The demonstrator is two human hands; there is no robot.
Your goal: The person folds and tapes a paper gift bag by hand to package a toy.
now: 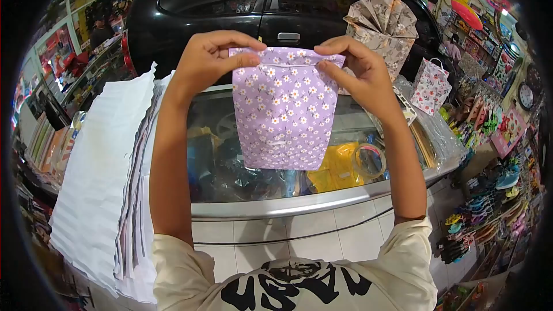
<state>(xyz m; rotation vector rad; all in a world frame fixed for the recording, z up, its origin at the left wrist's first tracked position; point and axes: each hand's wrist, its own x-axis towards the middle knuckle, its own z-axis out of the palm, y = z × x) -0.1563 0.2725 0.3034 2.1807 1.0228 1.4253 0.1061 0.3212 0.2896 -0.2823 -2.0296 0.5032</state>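
your left hand [210, 60] and right hand [357, 66] both pinch the folded top edge of the purple bag [284, 109]. it hangs upright above the glass counter [253, 196].

Black car [276, 0] at 12 o'clock; white paper stack [101, 178] at 9; glass counter [276, 184] centre; small floral gift bag [430, 85] at 2; tape roll [368, 161] at 4.
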